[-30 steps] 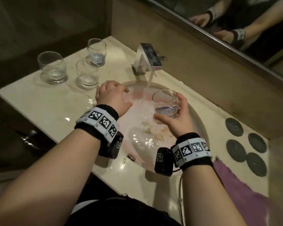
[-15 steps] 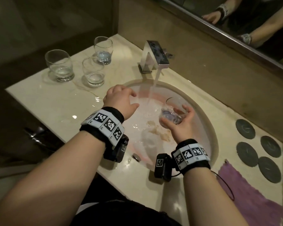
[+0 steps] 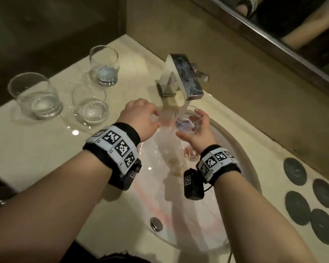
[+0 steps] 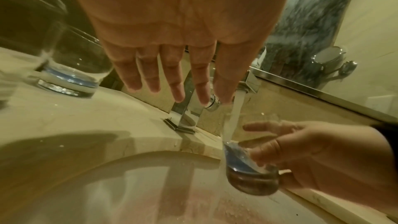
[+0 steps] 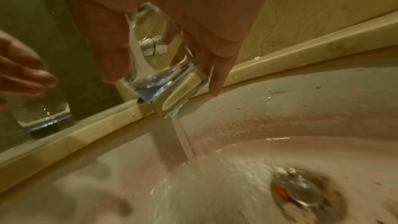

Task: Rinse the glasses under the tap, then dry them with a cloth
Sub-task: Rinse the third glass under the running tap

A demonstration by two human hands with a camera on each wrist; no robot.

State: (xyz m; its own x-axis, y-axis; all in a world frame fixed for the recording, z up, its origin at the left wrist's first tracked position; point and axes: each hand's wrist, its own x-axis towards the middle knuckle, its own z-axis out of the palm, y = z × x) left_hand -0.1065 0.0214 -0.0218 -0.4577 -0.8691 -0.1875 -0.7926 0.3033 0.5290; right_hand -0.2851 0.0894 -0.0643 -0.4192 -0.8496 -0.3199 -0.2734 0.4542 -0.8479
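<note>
Right hand (image 3: 198, 130) gripped tumbler (image 3: 187, 121) tilted under tap (image 3: 186, 80) stream; left hand (image 3: 141, 116) hovered beside, fingers loose, empty. Wet glass could slip into basin (image 3: 241, 158), chip.

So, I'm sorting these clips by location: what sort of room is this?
Probably a bathroom, perhaps a hotel's: a basin set into a stone counter, a running tap, and a mirror on the wall behind.
</note>
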